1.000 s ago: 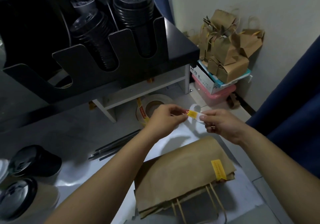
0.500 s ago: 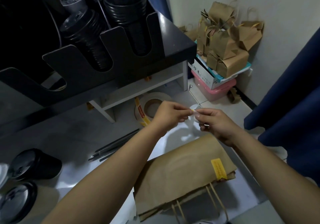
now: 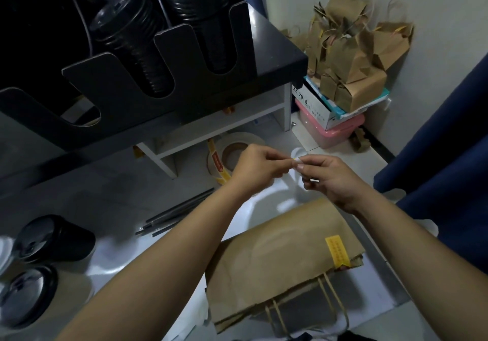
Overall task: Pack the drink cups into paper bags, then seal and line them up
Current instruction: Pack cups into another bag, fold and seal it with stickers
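Observation:
My left hand (image 3: 254,167) and my right hand (image 3: 328,175) meet above the counter and both pinch a small yellow sticker on its white backing (image 3: 296,159). Below them a stack of flat brown paper bags (image 3: 280,261) lies on the white counter, the top one bearing a yellow seal sticker (image 3: 337,251). Two drink cups with black lids stand at the lower left: one black cup (image 3: 52,239) and one pale cup (image 3: 27,297). A roll of stickers (image 3: 232,156) lies just behind my left hand.
A black cup and lid dispenser (image 3: 148,58) overhangs the counter at the back. Dark straws (image 3: 177,212) lie left of my arms. Sealed brown bags (image 3: 351,63) pile on a box and a pink bin (image 3: 332,129) in the corner. A blue curtain (image 3: 449,156) hangs right.
My hands have drawn closer together, so the sticker strip that was spread between them is now mostly hidden by my fingertips. The camera view has shifted slightly down.

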